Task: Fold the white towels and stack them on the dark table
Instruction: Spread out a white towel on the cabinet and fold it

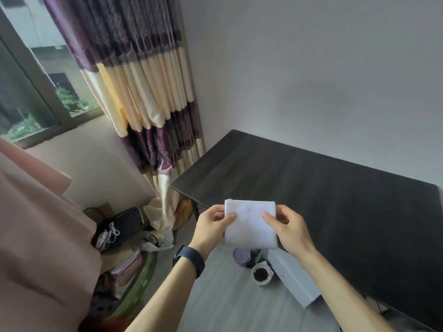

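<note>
Left hand [211, 226] and right hand [287, 226]: bare. Left forearm [165, 295] and right forearm [345, 291]: bare up to the lower frame edge. Left wrist: one black wristband [190, 259], a wide, smooth strap with rounded edges and a faint sheen, fitted closely around the wrist. Any marking on it is too small to read.

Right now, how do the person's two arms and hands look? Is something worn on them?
The left forearm and right forearm are bare, with no sleeve in view. A dark, smooth band, like a watch or fitness tracker, circles the left wrist. The right wrist has nothing on it. Neither the left hand nor the right hand wears a glove, and no ring shows.
</note>
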A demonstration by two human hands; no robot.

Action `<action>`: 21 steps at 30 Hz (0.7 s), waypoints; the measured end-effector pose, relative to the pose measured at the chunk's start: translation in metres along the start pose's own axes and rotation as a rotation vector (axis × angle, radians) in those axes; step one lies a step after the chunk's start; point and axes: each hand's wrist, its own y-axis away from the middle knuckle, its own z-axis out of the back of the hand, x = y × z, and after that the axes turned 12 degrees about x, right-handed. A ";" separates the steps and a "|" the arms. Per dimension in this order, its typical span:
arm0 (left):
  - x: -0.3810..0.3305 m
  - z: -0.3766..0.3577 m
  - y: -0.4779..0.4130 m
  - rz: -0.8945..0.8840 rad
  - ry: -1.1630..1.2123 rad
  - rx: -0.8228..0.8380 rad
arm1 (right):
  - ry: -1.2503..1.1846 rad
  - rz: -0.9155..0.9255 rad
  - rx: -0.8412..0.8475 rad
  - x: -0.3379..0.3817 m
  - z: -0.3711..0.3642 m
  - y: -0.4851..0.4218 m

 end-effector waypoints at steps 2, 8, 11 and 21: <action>0.005 0.007 -0.039 0.024 -0.004 0.022 | -0.018 -0.042 -0.017 -0.010 -0.003 -0.036; 0.032 0.024 -0.162 0.123 -0.030 0.062 | -0.050 -0.137 -0.026 -0.047 -0.004 -0.142; 0.054 0.023 -0.225 0.175 -0.068 0.119 | -0.051 -0.215 -0.061 -0.076 -0.002 -0.187; 0.157 -0.038 -0.407 0.291 -0.175 0.347 | 0.014 -0.428 -0.286 -0.214 0.035 -0.305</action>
